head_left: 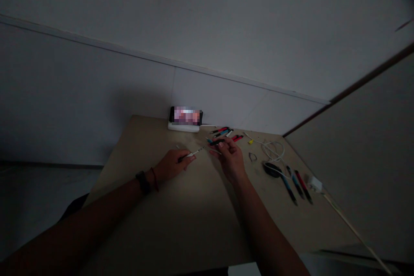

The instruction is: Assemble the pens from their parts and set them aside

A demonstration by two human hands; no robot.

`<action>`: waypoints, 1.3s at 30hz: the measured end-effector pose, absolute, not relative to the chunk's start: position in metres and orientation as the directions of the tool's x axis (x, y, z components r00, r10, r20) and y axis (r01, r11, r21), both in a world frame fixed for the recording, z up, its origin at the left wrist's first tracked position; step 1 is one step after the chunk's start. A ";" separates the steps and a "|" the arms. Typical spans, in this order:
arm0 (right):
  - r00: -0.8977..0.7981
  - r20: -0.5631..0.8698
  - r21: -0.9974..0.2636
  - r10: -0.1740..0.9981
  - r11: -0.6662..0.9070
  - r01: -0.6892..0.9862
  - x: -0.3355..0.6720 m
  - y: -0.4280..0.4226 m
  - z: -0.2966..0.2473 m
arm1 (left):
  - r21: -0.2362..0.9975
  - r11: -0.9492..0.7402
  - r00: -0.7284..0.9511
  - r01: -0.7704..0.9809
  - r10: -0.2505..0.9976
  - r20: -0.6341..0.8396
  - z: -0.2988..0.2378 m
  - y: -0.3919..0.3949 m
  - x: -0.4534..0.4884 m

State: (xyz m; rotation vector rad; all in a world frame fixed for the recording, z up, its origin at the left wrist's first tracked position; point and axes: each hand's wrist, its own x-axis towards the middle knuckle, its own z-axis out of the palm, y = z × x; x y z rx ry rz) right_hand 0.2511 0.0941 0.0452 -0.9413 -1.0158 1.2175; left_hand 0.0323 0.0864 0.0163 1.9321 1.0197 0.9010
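Both forearms (80, 224) angle up from the bottom of the frame. The left hand (174, 166) has its fingers closed around a slim pen (191, 154), which lies nearly level with its tip aimed right, toward the right hand (230, 160). That hand's pinched fingers (226, 143) grip a dark pen piece (216, 142), just apart from the slim pen. Loose pens (221, 132) lie at upper centre, with a white cable (273, 148) and more pens (296, 185) to the right on the tabletop (207, 224).

The left arm (80, 224) and right arm (268, 228) are extended forward and inward from the lower edge of the view, with the left hand (176, 165) and right hand (230, 159) held near each other, not touching, and the fingers (228, 144) of each curled into a pinch.
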 end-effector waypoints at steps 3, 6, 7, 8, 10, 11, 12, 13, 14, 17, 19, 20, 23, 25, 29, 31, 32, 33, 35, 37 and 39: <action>0.041 0.131 -0.955 0.991 0.137 -0.264 0.248 0.092 0.044 | 0.858 -0.394 0.427 0.330 0.873 0.236 0.017 0.086 0.033; 0.020 0.142 -0.956 0.990 0.142 -0.256 0.247 0.091 0.042 | 0.861 -0.392 0.428 0.325 0.872 0.236 0.019 0.086 0.033; 0.016 0.144 -0.956 0.989 0.143 -0.257 0.247 0.091 0.042 | 0.862 -0.391 0.430 0.324 0.872 0.235 0.019 0.086 0.033; 0.014 0.145 -0.956 0.989 0.144 -0.257 0.247 0.091 0.042 | 0.863 -0.390 0.431 0.322 0.872 0.233 0.019 0.086 0.033; 0.014 0.146 -0.955 0.989 0.145 -0.259 0.247 0.091 0.041 | 0.866 -0.386 0.431 0.318 0.872 0.230 0.019 0.086 0.033; 0.009 0.145 -0.956 0.989 0.143 -0.258 0.247 0.091 0.041 | 0.867 -0.385 0.433 0.316 0.872 0.229 0.019 0.086 0.033; 0.004 0.144 -0.957 0.990 0.141 -0.255 0.247 0.091 0.041 | 0.869 -0.383 0.435 0.314 0.871 0.227 0.018 0.086 0.033; -0.002 0.143 -0.958 0.990 0.138 -0.251 0.247 0.091 0.041 | 0.869 -0.382 0.438 0.314 0.871 0.225 0.018 0.087 0.033; -0.010 0.142 -0.960 0.990 0.135 -0.247 0.247 0.091 0.041 | 0.869 -0.381 0.440 0.315 0.870 0.222 0.017 0.087 0.033; -0.024 0.140 -0.963 0.990 0.131 -0.234 0.246 0.090 0.040 | 0.866 -0.385 0.447 0.319 0.867 0.221 0.017 0.087 0.033; -0.025 0.139 -0.966 0.990 0.129 -0.225 0.247 0.090 0.040 | 0.865 -0.390 0.451 0.316 0.864 0.225 0.017 0.087 0.033; -0.024 0.139 -0.967 0.990 0.130 -0.221 0.247 0.090 0.040 | 0.865 -0.390 0.451 0.315 0.863 0.225 0.017 0.087 0.033; -0.028 0.147 -0.967 0.989 0.138 -0.213 0.248 0.091 0.039 | 0.864 -0.388 0.439 0.320 0.869 0.227 0.017 0.087 0.033; -0.031 0.155 -0.968 0.987 0.145 -0.206 0.248 0.092 0.038 | 0.864 -0.388 0.434 0.321 0.871 0.230 0.018 0.086 0.033; -0.021 0.158 -0.970 0.987 0.152 -0.188 0.249 0.092 0.037 | 0.867 -0.386 0.428 0.315 0.873 0.233 0.019 0.085 0.033; -0.018 0.159 -0.970 0.987 0.153 -0.188 0.248 0.091 0.037 | 0.866 -0.385 0.421 0.318 0.876 0.235 0.020 0.084 0.033; -0.019 0.159 -0.970 0.987 0.153 -0.189 0.248 0.091 0.037 | 0.866 -0.385 0.419 0.318 0.877 0.236 0.020 0.084 0.034; -0.020 0.158 -0.970 0.987 0.151 -0.192 0.248 0.091 0.037 | 0.866 -0.385 0.419 0.319 0.877 0.236 0.020 0.084 0.034; -0.022 0.155 -0.968 0.988 0.147 -0.203 0.247 0.091 0.037 | 0.865 -0.385 0.423 0.321 0.876 0.232 0.021 0.084 0.034; -0.020 0.151 -0.967 0.988 0.143 -0.209 0.247 0.091 0.037 | 0.862 -0.386 0.428 0.328 0.874 0.229 0.021 0.084 0.034; -0.014 0.146 -0.969 0.989 0.140 -0.202 0.246 0.091 0.037 | 0.861 -0.388 0.430 0.329 0.873 0.229 0.021 0.085 0.034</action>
